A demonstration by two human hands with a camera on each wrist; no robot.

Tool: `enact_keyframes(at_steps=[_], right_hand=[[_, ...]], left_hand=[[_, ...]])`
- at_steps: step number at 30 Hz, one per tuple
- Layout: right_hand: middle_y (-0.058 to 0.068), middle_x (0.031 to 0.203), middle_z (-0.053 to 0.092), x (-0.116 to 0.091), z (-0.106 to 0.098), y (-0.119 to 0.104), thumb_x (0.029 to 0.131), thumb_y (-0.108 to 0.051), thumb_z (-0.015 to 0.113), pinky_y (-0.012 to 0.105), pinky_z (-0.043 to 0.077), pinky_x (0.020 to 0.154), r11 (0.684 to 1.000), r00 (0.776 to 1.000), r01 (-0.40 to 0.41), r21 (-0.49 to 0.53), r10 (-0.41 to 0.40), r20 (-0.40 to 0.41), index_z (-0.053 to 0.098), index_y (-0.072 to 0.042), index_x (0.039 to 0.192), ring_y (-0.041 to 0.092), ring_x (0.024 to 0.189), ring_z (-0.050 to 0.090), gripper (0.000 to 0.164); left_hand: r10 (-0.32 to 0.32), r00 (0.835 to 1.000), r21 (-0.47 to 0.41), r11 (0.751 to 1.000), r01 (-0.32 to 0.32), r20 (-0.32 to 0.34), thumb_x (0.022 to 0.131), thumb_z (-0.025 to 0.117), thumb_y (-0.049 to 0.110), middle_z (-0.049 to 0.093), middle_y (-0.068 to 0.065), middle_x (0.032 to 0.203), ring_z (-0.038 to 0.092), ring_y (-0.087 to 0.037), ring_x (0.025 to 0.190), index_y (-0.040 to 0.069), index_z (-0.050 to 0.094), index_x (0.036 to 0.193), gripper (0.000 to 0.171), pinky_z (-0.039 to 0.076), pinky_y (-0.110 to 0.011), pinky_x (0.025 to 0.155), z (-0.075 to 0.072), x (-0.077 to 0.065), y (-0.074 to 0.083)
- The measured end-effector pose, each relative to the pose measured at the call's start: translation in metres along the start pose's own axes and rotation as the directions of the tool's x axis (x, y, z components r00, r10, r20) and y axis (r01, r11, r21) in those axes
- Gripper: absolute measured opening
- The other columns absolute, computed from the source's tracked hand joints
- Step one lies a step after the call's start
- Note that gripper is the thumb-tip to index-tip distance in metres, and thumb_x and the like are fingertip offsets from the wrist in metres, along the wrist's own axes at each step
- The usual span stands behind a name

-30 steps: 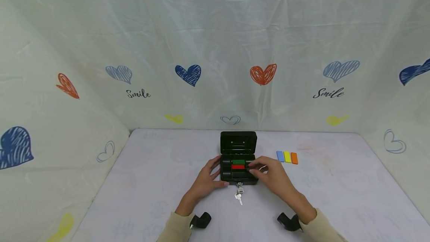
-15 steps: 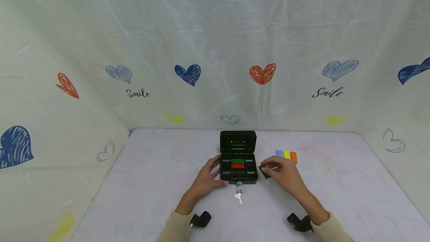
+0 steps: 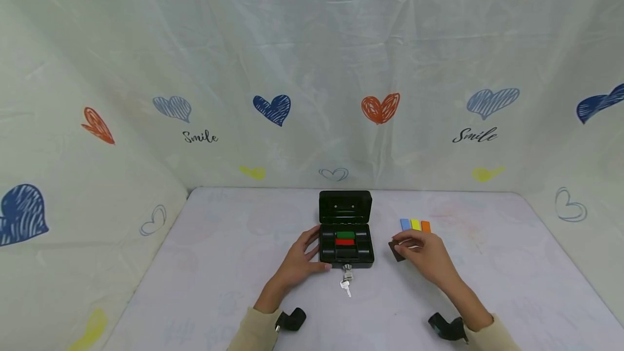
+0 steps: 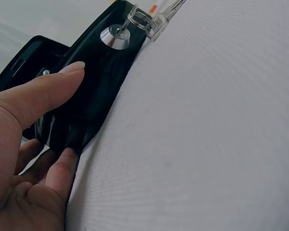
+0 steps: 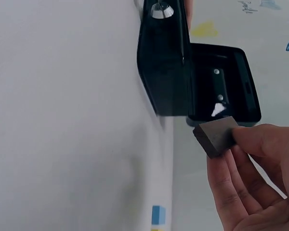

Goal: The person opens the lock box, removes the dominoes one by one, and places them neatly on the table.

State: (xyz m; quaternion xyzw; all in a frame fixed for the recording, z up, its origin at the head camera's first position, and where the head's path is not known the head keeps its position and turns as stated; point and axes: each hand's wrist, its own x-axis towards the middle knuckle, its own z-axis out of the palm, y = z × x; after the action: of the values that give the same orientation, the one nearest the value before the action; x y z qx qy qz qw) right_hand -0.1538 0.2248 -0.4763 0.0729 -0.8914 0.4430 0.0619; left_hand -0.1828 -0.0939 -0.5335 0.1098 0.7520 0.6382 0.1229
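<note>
A black cash box [image 3: 358,260] stands on the table with its lid [image 3: 345,209] raised. My left hand [image 3: 298,261] grips its near left corner, thumb on the front wall and fingers along the side. A green block [image 3: 346,235] and a red block [image 3: 345,242] lie in the middle of the box. Keys [image 3: 345,287] hang from the lock [image 4: 115,36] at the front. To the right of the box, my right hand [image 3: 428,256] pinches a dark, flat square block [image 5: 216,136] between thumb and fingertips, with the block tilted and above the table.
Behind my right hand, a blue block [image 3: 405,224], a yellow block [image 3: 415,225] and an orange block [image 3: 426,226] lie side by side. A patterned cloth wall [image 3: 312,69] rises at the table's back edge.
My right hand has come out of the box's right side with the dark block and moved right, away from the box. My left hand has stayed at its corner.
</note>
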Motion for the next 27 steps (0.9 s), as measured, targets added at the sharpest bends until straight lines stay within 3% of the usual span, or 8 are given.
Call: enact_keyframes(at_steps=[9, 17, 27], right_hand=[[0.016, 0.103, 0.078, -0.004, -0.016, 0.017, 0.089, 0.006, 0.080, 0.018, 0.063, 0.074, 1.000, 1.000, 0.009, -0.004, -0.010, -0.029, 0.077, 0.004, 0.107, 0.021, 0.088, 0.076, 0.018], [0.021, 0.105, 0.077, -0.005, -0.031, 0.032, 0.089, 0.003, 0.081, 0.017, 0.061, 0.068, 0.998, 0.998, -0.054, -0.043, 0.052, -0.047, 0.075, 0.006, 0.109, 0.028, 0.089, 0.077, 0.021], [0.024, 0.111, 0.076, -0.006, -0.046, 0.050, 0.090, 0.005, 0.079, 0.017, 0.059, 0.065, 0.992, 0.994, -0.086, -0.095, 0.079, -0.081, 0.075, 0.007, 0.115, 0.014, 0.084, 0.075, 0.026]], left_hand=[[-0.009, 1.000, -0.005, 1.000, 0.009, -0.001, 0.079, 0.087, -0.008, 0.034, -0.023, 0.168, 0.036, -0.042, 0.154, 0.005, 0.034, 0.164, 0.101, 0.043, -0.046, 0.121, 0.000, 0.000, 0.000], [-0.015, 1.000, -0.003, 1.000, 0.015, 0.000, 0.080, 0.087, -0.008, 0.033, -0.023, 0.168, 0.037, -0.043, 0.154, 0.005, 0.033, 0.164, 0.101, 0.043, -0.046, 0.120, 0.000, -0.001, 0.001], [-0.010, 1.000, 0.002, 1.000, 0.010, -0.001, 0.080, 0.087, -0.008, 0.034, -0.023, 0.168, 0.036, -0.043, 0.154, 0.005, 0.033, 0.164, 0.101, 0.044, -0.045, 0.120, 0.000, -0.002, 0.001]])
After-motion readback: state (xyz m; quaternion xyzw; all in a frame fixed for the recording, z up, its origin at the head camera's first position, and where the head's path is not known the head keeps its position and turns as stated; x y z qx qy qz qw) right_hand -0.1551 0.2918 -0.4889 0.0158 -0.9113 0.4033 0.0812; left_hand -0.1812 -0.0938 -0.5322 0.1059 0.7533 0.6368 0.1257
